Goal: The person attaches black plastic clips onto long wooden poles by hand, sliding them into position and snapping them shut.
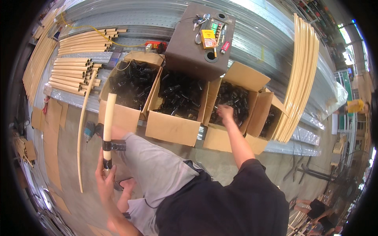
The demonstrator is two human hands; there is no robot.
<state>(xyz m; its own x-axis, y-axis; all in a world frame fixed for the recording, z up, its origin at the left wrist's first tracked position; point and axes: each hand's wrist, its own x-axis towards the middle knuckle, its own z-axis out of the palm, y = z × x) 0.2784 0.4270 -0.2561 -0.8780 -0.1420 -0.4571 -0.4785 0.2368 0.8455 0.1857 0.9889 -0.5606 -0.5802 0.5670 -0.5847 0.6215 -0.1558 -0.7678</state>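
My left hand (104, 177) grips the lower end of a short cream tube (109, 118) held upright beside my knee. Two black clamp fittings (113, 146) sit on that tube just above my fingers. My right hand (225, 114) reaches forward into a cardboard box (220, 137) full of black fittings (232, 100), its fingers curled down among the parts. Whether it holds one is hidden. Two more open boxes (169, 128) of black parts stand to the left of it.
A brown stool (189, 55) carrying keys, a lighter and small items stands behind the boxes. Stacks of cream tubes (73, 72) lie at left, long curved cream tubes (301, 74) at right. A power drill (89, 131) lies on the floor. Another person (321, 214) sits at lower right.
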